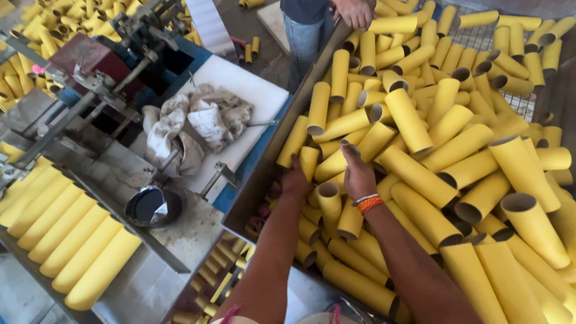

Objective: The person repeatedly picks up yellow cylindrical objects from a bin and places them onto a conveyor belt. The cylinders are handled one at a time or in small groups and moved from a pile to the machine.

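Yellow cardboard tubes [414,174], hollow and open-ended, heaped every which way in a metal bin [282,144]; some upright, most lying tilted across one another.

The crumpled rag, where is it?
In the head view, the crumpled rag lies left of centre on the white board, between the metal machine and the bin of yellow tubes.

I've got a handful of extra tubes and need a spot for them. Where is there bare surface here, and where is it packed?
Free: the white board beyond the crumpled rag, and the grey bench between the black bowl and the row of long yellow tubes. Packed: the bin of yellow tubes, where the left hand and right hand dig.
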